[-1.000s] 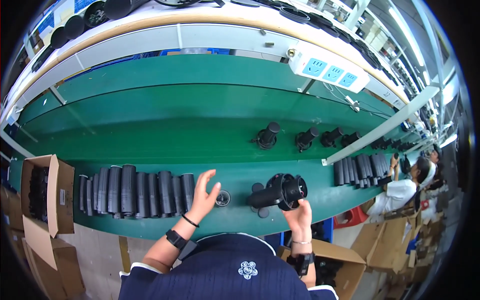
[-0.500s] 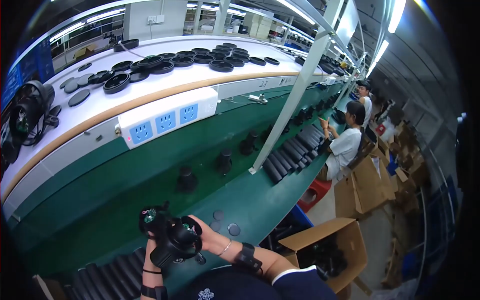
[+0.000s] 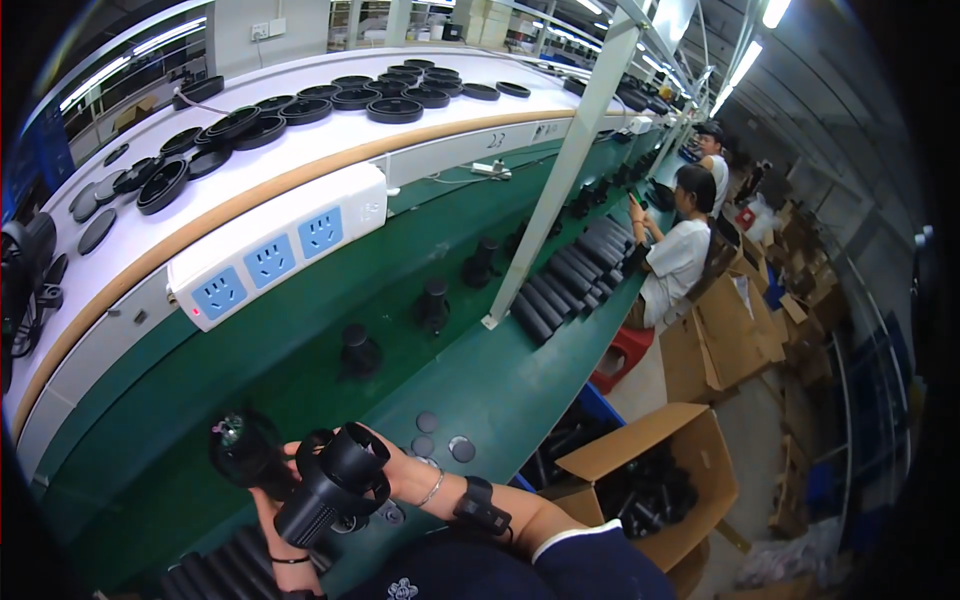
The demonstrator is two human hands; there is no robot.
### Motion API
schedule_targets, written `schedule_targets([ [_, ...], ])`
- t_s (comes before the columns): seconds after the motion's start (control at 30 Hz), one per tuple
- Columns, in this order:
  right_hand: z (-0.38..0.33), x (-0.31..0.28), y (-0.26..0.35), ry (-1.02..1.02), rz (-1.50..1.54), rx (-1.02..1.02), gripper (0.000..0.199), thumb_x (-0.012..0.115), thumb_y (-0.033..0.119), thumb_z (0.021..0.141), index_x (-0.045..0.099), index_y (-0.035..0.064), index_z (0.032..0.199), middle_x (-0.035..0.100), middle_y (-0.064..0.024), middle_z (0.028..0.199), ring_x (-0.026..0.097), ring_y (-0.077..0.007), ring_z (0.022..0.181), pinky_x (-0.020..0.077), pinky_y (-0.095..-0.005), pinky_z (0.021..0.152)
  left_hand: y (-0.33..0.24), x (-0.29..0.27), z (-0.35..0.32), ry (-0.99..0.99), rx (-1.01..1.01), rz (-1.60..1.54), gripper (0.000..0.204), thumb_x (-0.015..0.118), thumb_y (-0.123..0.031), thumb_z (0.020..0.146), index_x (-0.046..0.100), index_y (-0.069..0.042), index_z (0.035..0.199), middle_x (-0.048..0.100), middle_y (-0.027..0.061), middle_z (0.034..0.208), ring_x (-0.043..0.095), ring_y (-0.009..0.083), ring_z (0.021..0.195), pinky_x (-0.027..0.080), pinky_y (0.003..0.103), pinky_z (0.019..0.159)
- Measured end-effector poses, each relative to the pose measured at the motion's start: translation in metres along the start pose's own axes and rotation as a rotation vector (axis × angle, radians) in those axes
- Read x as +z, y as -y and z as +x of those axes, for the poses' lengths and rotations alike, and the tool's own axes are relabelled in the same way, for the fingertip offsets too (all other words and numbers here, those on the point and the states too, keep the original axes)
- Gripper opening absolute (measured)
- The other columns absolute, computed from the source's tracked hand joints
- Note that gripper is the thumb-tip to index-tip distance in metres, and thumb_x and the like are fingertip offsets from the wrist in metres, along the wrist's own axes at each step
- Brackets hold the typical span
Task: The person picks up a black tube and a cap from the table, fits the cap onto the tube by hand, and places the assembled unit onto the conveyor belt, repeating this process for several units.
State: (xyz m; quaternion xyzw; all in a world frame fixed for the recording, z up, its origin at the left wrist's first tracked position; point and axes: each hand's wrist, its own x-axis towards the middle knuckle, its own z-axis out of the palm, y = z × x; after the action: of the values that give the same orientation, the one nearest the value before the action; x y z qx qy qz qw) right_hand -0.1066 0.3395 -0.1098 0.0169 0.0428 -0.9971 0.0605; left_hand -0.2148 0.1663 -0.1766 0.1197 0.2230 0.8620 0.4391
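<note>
Housing (image 3: pixel 328 488) sits clasped within the right grip (image 3: pixel 400 469), the left grip (image 3: pixel 268 508) holding a second unit (image 3: pixel 246 452).

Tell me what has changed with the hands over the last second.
The left hand, empty a second ago, now holds a dark part with a green circuit at its end. That part sits farther from the black unit in the right hand than half a second ago. The view has swung rightward. Round discs and upright black units stayed put.
</note>
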Motion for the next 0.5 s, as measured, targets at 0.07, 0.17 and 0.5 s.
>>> schedule_targets([
  [0.07,-0.004,-0.003,0.008,-0.015,-0.065,-0.058,0.051,0.044,0.034,0.094,0.048,-0.0065,0.124,0.061,-0.0176,0.115,0.062,-0.0228,0.101,0.0486,-0.0344,0.093,-0.032,-0.059,-0.005,-0.254,0.104,0.13,0.052,0.054,-0.047,0.092,0.049,-0.006,0.123,0.056,0.0081,0.113,0.055,0.0205,0.098,0.051,0.033,0.078],
  [0.17,-0.022,-0.045,0.023,-0.304,-0.04,-0.199,0.056,0.051,0.032,0.087,0.047,-0.0101,0.122,0.059,-0.0177,0.114,0.061,-0.0235,0.099,0.0488,-0.0334,0.092,-0.057,-0.024,0.0,-0.692,0.363,0.722,0.037,0.063,-0.027,0.09,0.05,-0.009,0.12,0.054,0.0063,0.109,0.053,0.0165,0.095,0.049,0.027,0.073],
  [0.5,-0.107,-0.103,0.057,-0.658,-0.064,-0.584,0.043,0.051,0.039,0.09,0.059,0.0016,0.11,0.062,-0.0181,0.108,0.062,-0.0321,0.096,0.0522,-0.0446,0.087,-0.037,-0.09,0.095,-0.571,0.467,1.86,0.062,0.081,-0.009,0.063,0.05,-0.004,0.116,0.049,0.0187,0.113,0.047,0.0383,0.105,0.042,0.043,0.089],
])
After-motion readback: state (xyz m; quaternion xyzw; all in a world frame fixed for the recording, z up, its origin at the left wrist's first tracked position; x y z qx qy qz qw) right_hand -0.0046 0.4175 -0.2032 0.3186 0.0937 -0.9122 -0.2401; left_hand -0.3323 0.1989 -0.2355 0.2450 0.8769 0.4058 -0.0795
